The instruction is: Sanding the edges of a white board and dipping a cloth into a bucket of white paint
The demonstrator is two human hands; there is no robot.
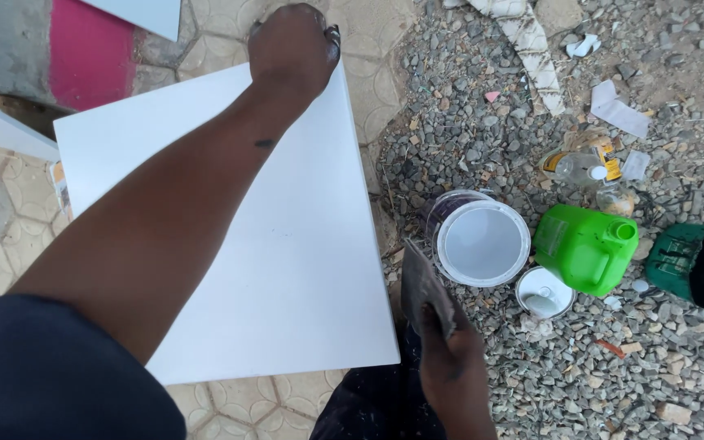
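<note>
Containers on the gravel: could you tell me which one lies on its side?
The green jug, its capped neck pointing right. The big white bucket and small white tub beside it stand upright and open.

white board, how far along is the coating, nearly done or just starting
The white board already looks evenly white across its visible face. In hand: the left hand steadies its far edge, and the right hand holds a putty knife beside the open bucket of white paint. What is left cannot be told; the arm hides part of the board.
</note>
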